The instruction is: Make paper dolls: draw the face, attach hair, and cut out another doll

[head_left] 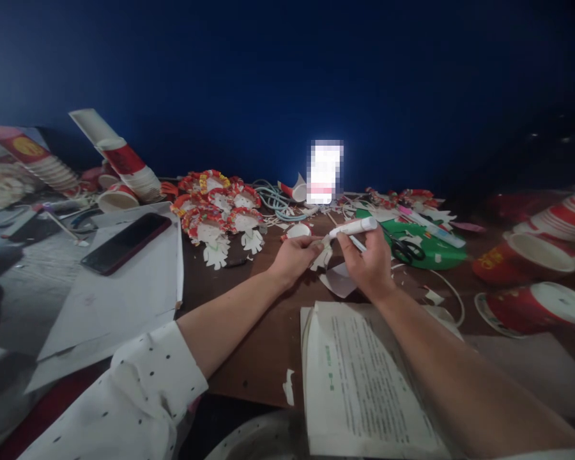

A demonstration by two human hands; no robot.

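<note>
Evidently, the fingers of your left hand pinch the white paper cutout, while your right hand's fingers grip the white pen, its tip close by. Brace the cutout firmly between your hands, beyond the booklet, and press lightly, since thin paper may bend.

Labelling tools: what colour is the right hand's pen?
The pen is white, clearest in the head view.

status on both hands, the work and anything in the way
Right hand gripping white marker pen. Left hand pinching white paper cutout. Black-handled scissors close beside, apparently not blocking.
</note>
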